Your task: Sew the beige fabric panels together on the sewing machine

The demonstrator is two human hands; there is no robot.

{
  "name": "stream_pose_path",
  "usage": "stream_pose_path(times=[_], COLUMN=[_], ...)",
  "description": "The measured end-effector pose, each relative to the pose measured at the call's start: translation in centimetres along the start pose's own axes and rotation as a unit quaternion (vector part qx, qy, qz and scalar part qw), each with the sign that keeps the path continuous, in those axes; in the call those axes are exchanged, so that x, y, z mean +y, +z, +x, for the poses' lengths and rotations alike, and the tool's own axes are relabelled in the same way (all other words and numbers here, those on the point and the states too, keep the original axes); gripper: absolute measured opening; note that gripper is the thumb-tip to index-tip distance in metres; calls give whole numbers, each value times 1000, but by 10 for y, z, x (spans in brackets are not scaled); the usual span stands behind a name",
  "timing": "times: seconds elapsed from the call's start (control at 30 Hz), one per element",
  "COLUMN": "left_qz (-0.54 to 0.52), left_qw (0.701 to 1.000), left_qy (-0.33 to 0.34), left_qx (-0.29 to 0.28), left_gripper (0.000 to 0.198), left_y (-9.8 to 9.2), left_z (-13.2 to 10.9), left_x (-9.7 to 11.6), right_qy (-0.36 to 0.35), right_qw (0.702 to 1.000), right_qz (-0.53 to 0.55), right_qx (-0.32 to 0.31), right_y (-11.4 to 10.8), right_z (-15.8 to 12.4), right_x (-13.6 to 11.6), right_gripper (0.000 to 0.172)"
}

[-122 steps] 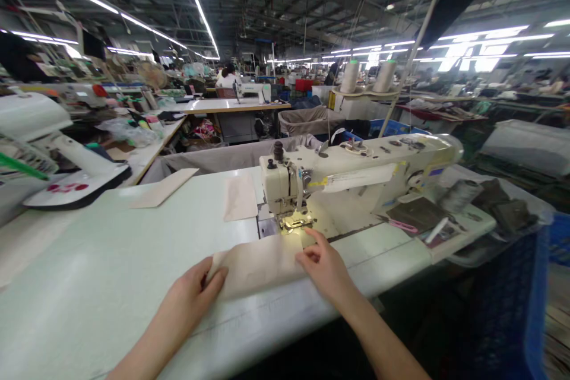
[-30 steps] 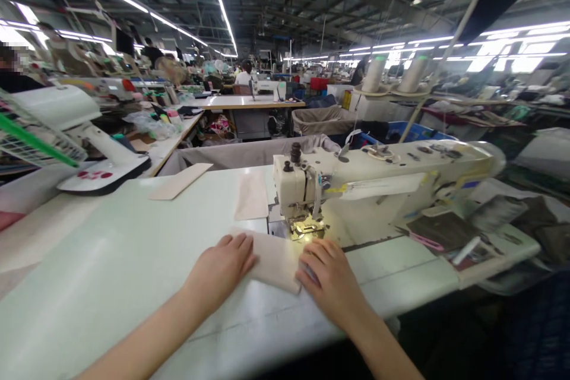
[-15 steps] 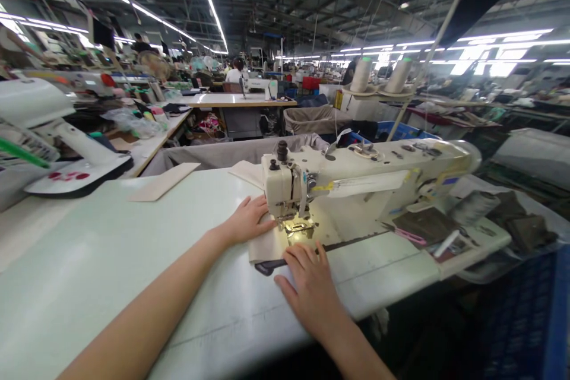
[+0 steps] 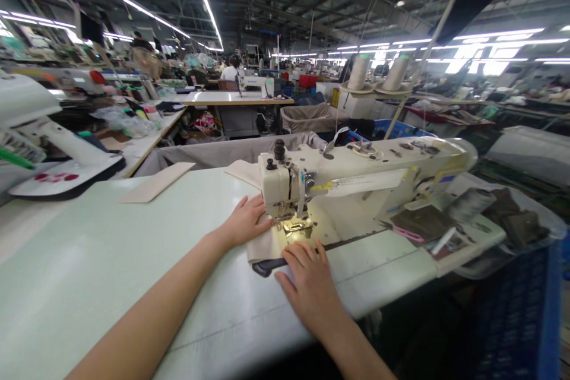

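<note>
A cream-coloured sewing machine stands on the pale green table, its lamp lighting the metal needle plate. Under the machine's head lies a beige fabric piece, with a dark part at its near edge. My left hand rests flat on the fabric's left side, fingers stretched toward the needle area. On the near side, my right hand lies with its fingers apart, fingertips touching down beside the dark part and the plate. What is under those fingertips is hidden.
Another beige piece lies at the table's back left. Pink-handled snips and brown cloth are right of the machine. Thread cones stand behind it. A white device is at left; a blue crate stands at lower right.
The whole view has shifted slightly, so everything sits a little further left. Both hands and the fabric keep nearly the same place against the machine.
</note>
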State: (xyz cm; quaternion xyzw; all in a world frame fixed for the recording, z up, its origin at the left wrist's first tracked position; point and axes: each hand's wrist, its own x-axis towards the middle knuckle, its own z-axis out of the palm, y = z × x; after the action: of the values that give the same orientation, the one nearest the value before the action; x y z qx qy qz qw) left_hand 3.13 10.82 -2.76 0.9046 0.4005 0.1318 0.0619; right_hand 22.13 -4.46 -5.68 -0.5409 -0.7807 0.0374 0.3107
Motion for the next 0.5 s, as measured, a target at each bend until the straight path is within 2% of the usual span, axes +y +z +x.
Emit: stream_pose_path(times=[0.17,0.3,0.4,0.5], left_qz=[25,64,86,96], left_qw=[1000,998,996,995], left_qy=[0,-15,-31,-33], left_qx=[7,-3,5,7], left_gripper=[33,32,26,25], left_y=[2,-4,-10,-10], left_z=[0,3,-1,-21], left_x=[-2,0,15,42], right_qy=[-9,-8,-10,-15], right_qw=[1000,1000,1000,1000], right_qz=[3,2,0,-8], right_qx=[-3,-12,-21,-25], right_y=[-1,-1,-1,-3], right_z=[3,9,11,9], right_x=[2,2,2,1], right_gripper=[13,11,12,15])
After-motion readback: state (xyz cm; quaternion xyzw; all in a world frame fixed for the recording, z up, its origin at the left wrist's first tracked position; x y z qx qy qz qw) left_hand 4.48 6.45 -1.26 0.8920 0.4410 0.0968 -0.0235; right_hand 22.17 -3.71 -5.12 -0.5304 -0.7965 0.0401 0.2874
